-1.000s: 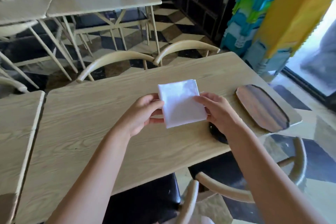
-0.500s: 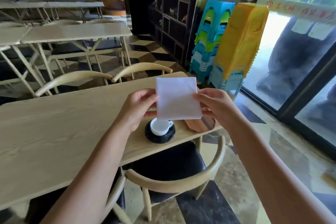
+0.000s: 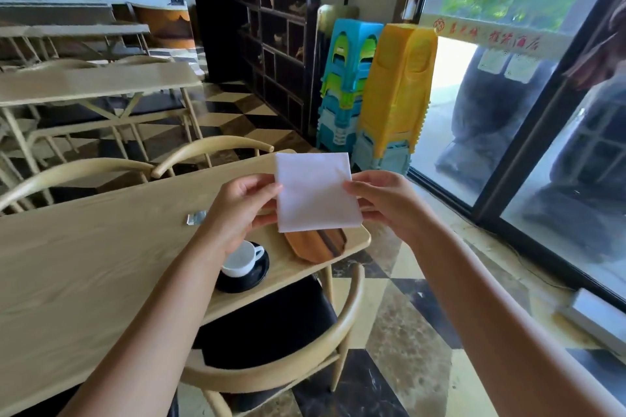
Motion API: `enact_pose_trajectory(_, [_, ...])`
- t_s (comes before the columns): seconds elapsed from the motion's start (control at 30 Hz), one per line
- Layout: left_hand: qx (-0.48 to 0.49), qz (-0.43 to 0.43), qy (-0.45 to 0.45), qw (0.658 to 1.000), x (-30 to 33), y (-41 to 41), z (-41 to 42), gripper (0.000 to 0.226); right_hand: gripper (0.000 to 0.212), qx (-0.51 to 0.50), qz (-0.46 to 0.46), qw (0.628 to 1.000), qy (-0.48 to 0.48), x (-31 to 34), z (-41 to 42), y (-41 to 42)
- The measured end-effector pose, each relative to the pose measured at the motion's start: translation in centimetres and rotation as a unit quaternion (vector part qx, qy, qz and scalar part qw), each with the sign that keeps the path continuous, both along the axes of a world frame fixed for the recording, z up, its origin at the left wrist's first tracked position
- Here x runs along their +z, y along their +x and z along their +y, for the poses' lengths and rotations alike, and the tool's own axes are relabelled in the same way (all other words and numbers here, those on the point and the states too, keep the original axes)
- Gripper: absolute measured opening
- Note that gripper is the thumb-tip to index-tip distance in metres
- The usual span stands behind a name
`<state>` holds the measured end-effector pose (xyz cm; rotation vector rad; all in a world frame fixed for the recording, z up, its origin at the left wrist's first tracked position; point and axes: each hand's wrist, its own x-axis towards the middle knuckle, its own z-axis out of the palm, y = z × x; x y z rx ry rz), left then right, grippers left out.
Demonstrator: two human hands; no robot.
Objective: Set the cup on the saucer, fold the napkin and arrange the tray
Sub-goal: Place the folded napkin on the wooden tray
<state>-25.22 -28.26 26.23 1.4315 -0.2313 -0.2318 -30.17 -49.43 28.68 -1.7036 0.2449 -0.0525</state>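
Holding one napkin [image 3: 316,191], two hands [image 3: 242,210]

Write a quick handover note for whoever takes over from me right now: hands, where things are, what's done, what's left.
Left hand and right hand: each pinches a side edge of the folded white napkin, held in the air above the table.
Cup stands on the black saucer near the table's front edge.
Wooden tray lies beside it, partly hidden by the napkin; the visible part is bare.
Done: cup on saucer, napkin looks folded.
Left: arrange napkin and cup on tray.
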Motion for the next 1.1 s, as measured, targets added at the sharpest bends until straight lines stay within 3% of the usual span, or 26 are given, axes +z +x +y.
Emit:
enact_pose_trajectory(0.27, [-0.01, 0.0, 0.008, 1.0, -0.7, 6.4, -1.8, 0.013, 0.007, -0.013, -0.011, 1.0, -0.005, -0.1, -1.5, 6.2])
enact_pose_trajectory(0.57, [0.024, 0.049, 0.055, 0.997, -5.2, 13.8, -3.7, 0.013, 0.01, -0.034, 0.045, 0.997, -0.044, -4.0, -2.9, 14.4])
enact_pose_trajectory(0.83, [0.117, 0.149, 0.081, 0.978, -13.6, 19.6, -6.4, 0.013, 0.014, 0.019, 0.11, 0.991, -0.07, -12.6, -5.1, 23.3])
enact_pose_trajectory(0.97, [0.159, 0.191, 0.117, 0.961, -18.4, 22.2, -8.4, 0.022, 0.011, 0.055, 0.146, 0.984, -0.088, -18.4, -6.6, 27.4])
enact_pose_trajectory(1.1, [0.189, 0.204, 0.168, 0.946, -23.0, 24.4, -10.4, 0.009, 0.018, 0.06, 0.185, 0.975, -0.107, -23.9, -7.9, 30.5])
